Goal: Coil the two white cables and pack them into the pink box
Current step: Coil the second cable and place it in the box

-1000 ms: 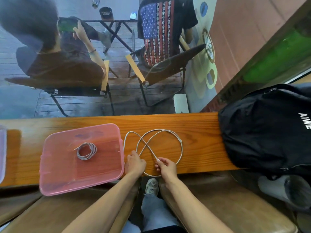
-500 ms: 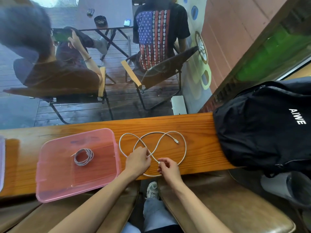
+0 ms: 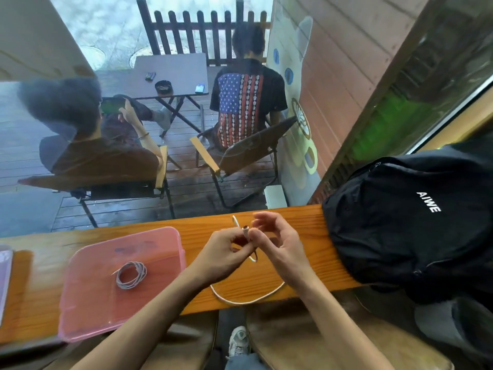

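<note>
A pink box [image 3: 88, 313] lies on the wooden counter at the left, and a coiled white cable [image 3: 130, 275] rests inside it. A second white cable [image 3: 245, 299] hangs in a loose loop over the counter's front edge. Both hands are raised above the counter with that cable between them. My left hand [image 3: 221, 249] grips the cable near its plug end, which sticks up between the hands. My right hand [image 3: 277, 241] pinches the cable beside it, with its other fingers spread loosely.
A black backpack [image 3: 413, 222] fills the counter's right end. A clear lid edge [image 3: 4, 276] shows at the far left. Beyond the glass, two people sit on folding chairs at a small table. Wooden stools and my shoe are below the counter.
Both hands have lifted off the counter with the cable's end. The wide crossed loops that lay flat have been gathered up, leaving one loop hanging over the front edge. The camera has tilted up.
</note>
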